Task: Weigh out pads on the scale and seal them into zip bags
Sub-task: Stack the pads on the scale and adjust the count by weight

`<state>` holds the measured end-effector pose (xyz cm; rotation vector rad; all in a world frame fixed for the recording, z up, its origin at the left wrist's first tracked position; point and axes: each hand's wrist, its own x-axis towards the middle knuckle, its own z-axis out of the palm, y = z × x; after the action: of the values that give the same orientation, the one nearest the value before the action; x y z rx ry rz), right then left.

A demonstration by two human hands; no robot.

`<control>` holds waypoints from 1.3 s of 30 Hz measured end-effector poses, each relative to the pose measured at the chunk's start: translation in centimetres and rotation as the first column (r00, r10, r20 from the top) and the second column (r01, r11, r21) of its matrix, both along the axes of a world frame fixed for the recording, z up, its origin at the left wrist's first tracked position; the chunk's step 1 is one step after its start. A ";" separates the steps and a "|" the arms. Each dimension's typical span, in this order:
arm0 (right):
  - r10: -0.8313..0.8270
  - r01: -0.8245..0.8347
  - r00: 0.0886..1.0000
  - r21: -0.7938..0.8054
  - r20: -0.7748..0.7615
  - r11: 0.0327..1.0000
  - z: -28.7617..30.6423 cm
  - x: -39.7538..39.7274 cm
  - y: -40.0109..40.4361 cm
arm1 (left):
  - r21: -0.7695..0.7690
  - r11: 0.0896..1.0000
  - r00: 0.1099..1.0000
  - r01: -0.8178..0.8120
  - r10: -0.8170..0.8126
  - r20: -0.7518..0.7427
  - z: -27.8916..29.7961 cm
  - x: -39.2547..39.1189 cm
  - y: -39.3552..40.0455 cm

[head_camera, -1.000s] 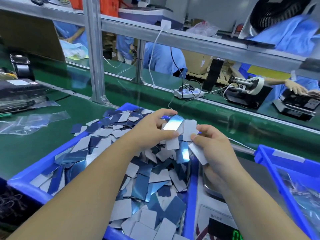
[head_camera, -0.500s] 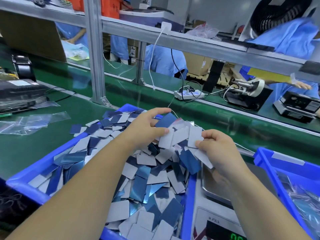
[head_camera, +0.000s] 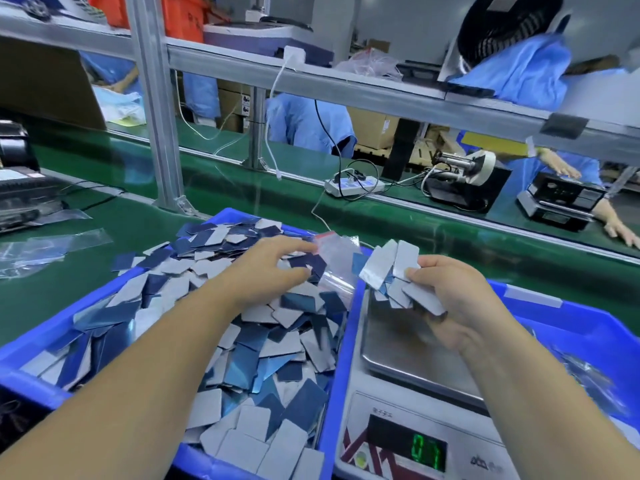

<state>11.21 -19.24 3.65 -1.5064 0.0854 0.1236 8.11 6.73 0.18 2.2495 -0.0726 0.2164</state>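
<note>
A blue bin (head_camera: 34,348) in front of me holds a heap of grey and blue pads (head_camera: 270,344). My left hand (head_camera: 273,268) rests on the heap with its fingers apart. Its index fingertip is at the edge of a clear zip bag (head_camera: 337,263) with a red strip, which lies on the pads. My right hand (head_camera: 446,296) grips a fanned bunch of pads (head_camera: 388,268) just above the steel pan (head_camera: 398,344) of the scale. The pan has nothing on it. The scale's green display (head_camera: 427,452) is lit.
A second blue bin (head_camera: 588,327) at the right holds filled bags. Loose clear bags (head_camera: 45,247) lie on the green belt at the left. An aluminium post (head_camera: 156,133) stands behind the bin. Across the belt are a power strip (head_camera: 353,185), a tape dispenser (head_camera: 464,178) and another person's hands.
My right hand has carried the bunch of pads to the right, over the scale pan. My left hand has left the bunch and dropped onto the heap by the zip bag.
</note>
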 end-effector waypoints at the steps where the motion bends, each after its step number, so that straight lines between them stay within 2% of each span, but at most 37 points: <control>1: -0.003 0.003 1.000 -0.033 0.006 0.999 0.1 0.1 -0.9 | 0.009 1.000 1.000 -0.001 0.001 0.019 0.0 -0.1 -0.3; 5: 0.020 -0.018 1.000 -0.128 0.016 0.992 0.5 0.0 -5.3 | 0.129 0.991 0.996 0.040 -0.051 0.077 1.2 -0.6 -2.3; 9: 0.105 -0.074 0.992 -0.354 0.068 0.932 0.1 -0.5 -8.1 | 0.294 0.939 0.984 0.180 -0.174 -0.048 3.1 -0.5 -6.4; 12: 0.174 -0.050 0.975 -0.621 0.141 0.783 -0.8 -0.5 -8.1 | 0.331 0.914 0.971 0.235 -0.232 -0.051 3.2 0.1 -9.9; 15: 0.276 0.014 0.937 -0.816 0.212 0.578 -1.3 -0.5 -7.7 | 0.300 0.928 0.963 0.221 -0.256 0.081 2.4 0.8 -12.3; 18: 0.381 0.050 0.888 -0.877 0.259 0.479 -1.6 -0.5 -7.1 | 0.277 0.941 0.957 0.192 -0.243 0.161 1.1 1.1 -12.7; 23: 0.504 0.023 0.837 -0.934 0.213 0.358 -1.6 0.7 -6.2 | 0.300 0.924 0.954 0.238 -0.280 0.105 -0.3 1.3 -12.1; 25: 0.499 0.040 0.831 -0.921 0.247 0.388 -1.7 1.1 -6.2 | 0.304 0.918 0.951 0.255 -0.294 0.092 -0.4 1.4 -12.1; 28: 0.353 0.124 0.846 -0.792 0.399 0.598 -2.2 1.4 -7.5 | 0.270 0.931 0.950 0.245 -0.286 0.125 -0.6 1.6 -11.9; 31: 0.237 0.155 0.867 -0.688 0.439 0.709 -2.0 1.7 -9.2 | 0.190 0.962 0.962 0.196 -0.226 0.152 -0.5 1.6 -11.6; 34: 0.228 0.129 0.886 -0.686 0.404 0.717 -1.9 1.8 -10.2 | 0.124 0.979 0.965 0.162 -0.184 0.189 -0.4 1.7 -11.2; 39: 0.317 0.077 0.880 -0.764 0.354 0.640 -1.4 1.9 -10.5 | 0.074 0.992 0.976 0.105 -0.117 0.182 -0.6 1.7 -11.0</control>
<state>13.07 -29.71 2.27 -2.3712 -0.4151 -0.2016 9.83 -4.24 -0.44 2.2752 -0.3087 0.3687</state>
